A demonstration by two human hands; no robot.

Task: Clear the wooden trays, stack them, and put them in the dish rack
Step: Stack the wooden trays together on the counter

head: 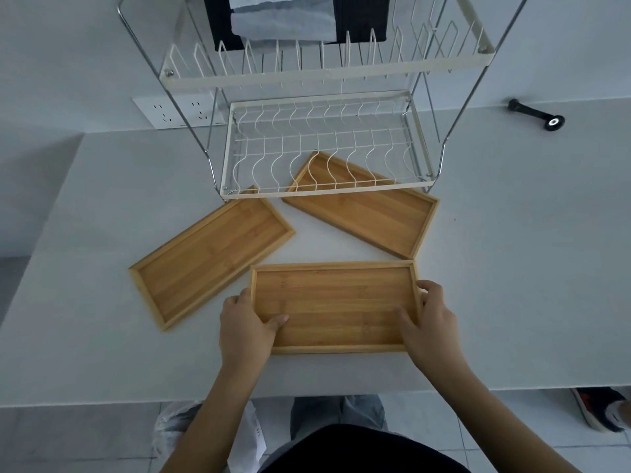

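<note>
Left hand [246, 324] and right hand [431, 322] clasped the nearest wooden tray's [334, 305] short ends, thumbs inside, two empty trays [211, 256] [370, 209] and the dish rack [321, 151] beyond.

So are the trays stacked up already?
No, the three trays lie apart on the table: the near tray between both hands, the left tray and the far tray by the rack.

Far tray [368, 213] partly under rack [327, 194]

Black tool [536, 115] on counter [512, 268] (far rt); wall sockets [179, 110] behind.
</note>
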